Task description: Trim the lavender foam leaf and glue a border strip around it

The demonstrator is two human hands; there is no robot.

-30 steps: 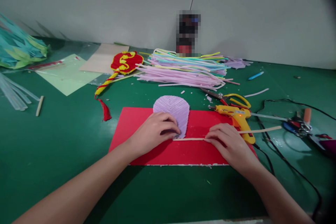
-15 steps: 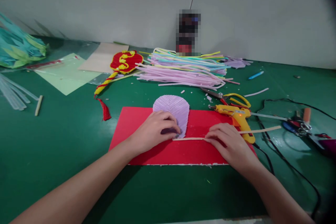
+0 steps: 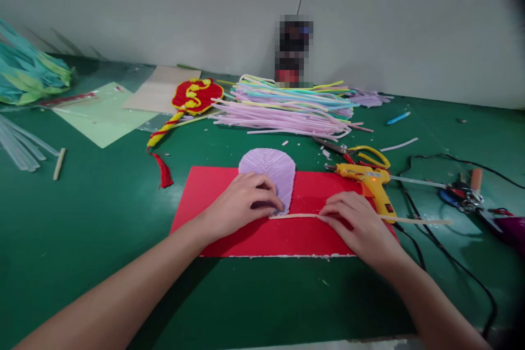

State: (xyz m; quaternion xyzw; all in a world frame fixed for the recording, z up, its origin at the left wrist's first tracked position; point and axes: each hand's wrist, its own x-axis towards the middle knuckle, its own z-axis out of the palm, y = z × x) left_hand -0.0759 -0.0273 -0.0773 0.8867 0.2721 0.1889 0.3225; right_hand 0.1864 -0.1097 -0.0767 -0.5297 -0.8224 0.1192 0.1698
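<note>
A lilac rounded piece (image 3: 268, 161), made of chenille stems laid side by side in a leaf-like pattern, lies on a red board (image 3: 209, 186). My left hand (image 3: 248, 199) is over its lower left part, fingers curled and closed at the left end of a cream chenille stem (image 3: 295, 216). What lies under those fingers is hidden. My right hand (image 3: 359, 221) pinches the same stem between thumb and fingertips further right. The stem runs nearly level between both hands, just below the lilac piece, and its free end sticks out past my right hand.
A yellow glue gun (image 3: 375, 180) with a lit orange light lies on the board's right side, its black cord (image 3: 459, 268) trailing right. Behind it are yellow-handled scissors (image 3: 369, 153). Bundled chenille stems (image 3: 287, 112) and a red-yellow tasselled fan (image 3: 197, 95) lie further back on the green table (image 3: 102, 219).
The free right end of the cream stem has swung lower and further right. Both hands have hardly moved, and the lilac piece stays in place.
</note>
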